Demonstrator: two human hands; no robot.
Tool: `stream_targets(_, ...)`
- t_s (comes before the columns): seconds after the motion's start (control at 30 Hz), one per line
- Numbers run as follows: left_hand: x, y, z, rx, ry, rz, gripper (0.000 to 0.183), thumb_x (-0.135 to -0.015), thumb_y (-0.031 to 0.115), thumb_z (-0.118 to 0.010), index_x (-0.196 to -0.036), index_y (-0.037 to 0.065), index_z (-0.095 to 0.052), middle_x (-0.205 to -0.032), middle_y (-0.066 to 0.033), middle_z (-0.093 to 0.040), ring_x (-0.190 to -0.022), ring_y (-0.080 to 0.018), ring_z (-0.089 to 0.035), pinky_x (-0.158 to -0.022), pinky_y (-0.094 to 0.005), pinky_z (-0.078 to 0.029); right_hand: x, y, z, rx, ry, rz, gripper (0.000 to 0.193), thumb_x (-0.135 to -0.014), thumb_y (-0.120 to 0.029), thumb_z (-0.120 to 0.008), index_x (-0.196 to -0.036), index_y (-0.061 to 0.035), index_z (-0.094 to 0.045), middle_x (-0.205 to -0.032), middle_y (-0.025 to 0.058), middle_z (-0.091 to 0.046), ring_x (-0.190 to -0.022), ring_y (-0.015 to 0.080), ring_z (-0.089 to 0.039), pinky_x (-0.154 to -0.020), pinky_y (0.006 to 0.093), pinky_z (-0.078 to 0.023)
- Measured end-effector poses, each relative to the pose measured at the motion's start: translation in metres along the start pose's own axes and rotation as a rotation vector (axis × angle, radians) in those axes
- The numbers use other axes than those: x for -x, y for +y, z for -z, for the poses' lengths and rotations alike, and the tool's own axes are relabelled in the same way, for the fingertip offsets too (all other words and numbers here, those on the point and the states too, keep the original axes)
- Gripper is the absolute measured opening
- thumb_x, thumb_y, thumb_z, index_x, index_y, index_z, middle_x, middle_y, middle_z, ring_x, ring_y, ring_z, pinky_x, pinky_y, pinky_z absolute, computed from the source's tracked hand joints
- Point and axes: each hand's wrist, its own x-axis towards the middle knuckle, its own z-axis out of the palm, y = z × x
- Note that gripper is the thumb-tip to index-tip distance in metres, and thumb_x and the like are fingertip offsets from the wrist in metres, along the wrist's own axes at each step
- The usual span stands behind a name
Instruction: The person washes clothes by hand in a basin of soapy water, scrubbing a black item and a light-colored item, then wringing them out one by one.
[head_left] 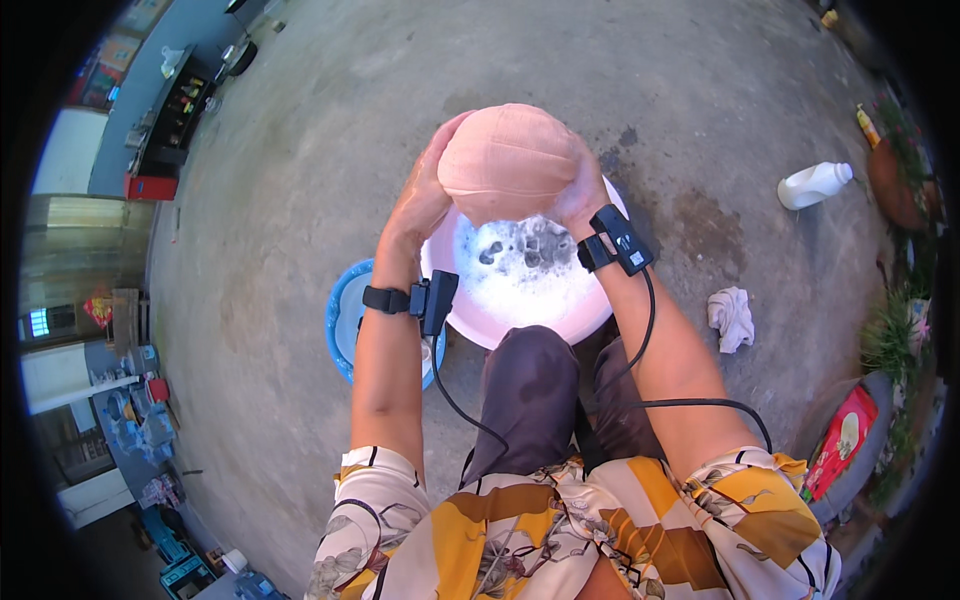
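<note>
A pale pink cap with stitched seams is held up between my two hands, its rounded crown showing. My left hand is wrapped round its left side. On the other side my right hand grips it, with some suds on the skin; the fingertips of both hands are hidden behind the cap. Just below hangs no cloth; the pink basin stands under the cap, filled with white suds and patches of grey water.
A blue basin stands left of the pink one, partly behind my left forearm. On the concrete floor at the right lie a white bottle and a crumpled white cloth. Plants and a red packet line the right edge.
</note>
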Motion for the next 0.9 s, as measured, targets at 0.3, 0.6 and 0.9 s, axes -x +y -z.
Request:
stream_targets(0.3,0.005,0.008,-0.018,0.232,-0.033,-0.175,0.084,-0.06,0.031,-0.087,-0.128,0.014,-0.042,-0.126,-0.0128,-0.045,-0.12,-0.0284,-0.044,-0.1,-0.0406,-0.04,0.016,0.01,-0.007,0.024,-0.019,-0.124,0.036,-0.093,-0.026,-0.046,-0.124,-0.0078,-0.046,-0.123,0.0122,-0.052,-0.111,0.026,-0.054,-0.089,0.0422,-0.048)
stream_targets(0.6,0.004,-0.029,-0.007,0.479,0.186,0.24,0.036,-0.087,0.037,-0.061,-0.105,0.007,-0.052,-0.095,-0.0099,-0.06,-0.082,-0.0175,-0.061,-0.062,-0.0346,-0.054,0.017,0.008,-0.01,0.5,0.141,0.452,0.009,-0.08,-0.004,-0.054,-0.089,-0.004,-0.057,-0.093,0.0054,-0.057,-0.089,0.0164,-0.055,-0.08,0.0291,-0.045)
stream_targets(0.9,-0.013,-0.022,0.01,0.364,-0.027,0.706,0.031,-0.091,0.03,-0.051,-0.103,0.003,-0.06,-0.095,-0.0124,-0.066,-0.077,-0.0218,-0.066,-0.067,-0.0381,-0.056,0.035,0.025,-0.032,1.384,-0.221,0.777,0.009,-0.071,-0.002,-0.058,-0.078,0.0012,-0.062,-0.079,0.01,-0.06,-0.074,0.0211,-0.059,-0.07,0.0278,-0.046)
